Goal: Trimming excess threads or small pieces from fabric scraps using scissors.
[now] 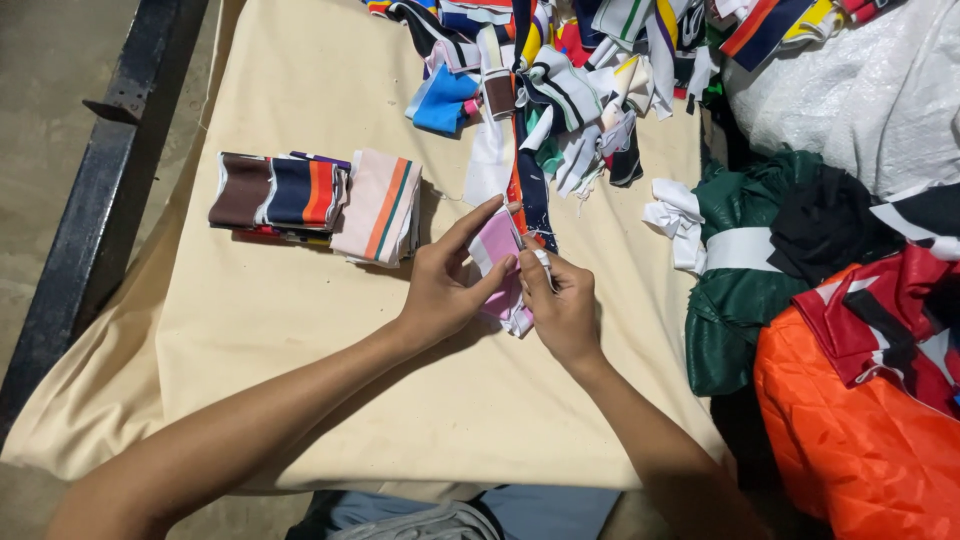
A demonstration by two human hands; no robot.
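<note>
Both of my hands meet over the middle of a cream cloth-covered table [300, 380]. My left hand [445, 285] grips a small pink and white striped fabric piece [497, 243], thumb on its front and fingers behind. My right hand [560, 305] pinches the same piece from the right side, near its lower edge. To the left lies a neat stack of folded striped fabric pieces [315, 200] in brown, navy, orange and cream.
A loose heap of colourful striped fabric scraps [560, 70] covers the table's far end. Green cloth [740, 290], an orange quilted bag [860, 430], red fabric and a white sack [860, 90] crowd the right side. A dark metal rail [95, 190] runs along the left.
</note>
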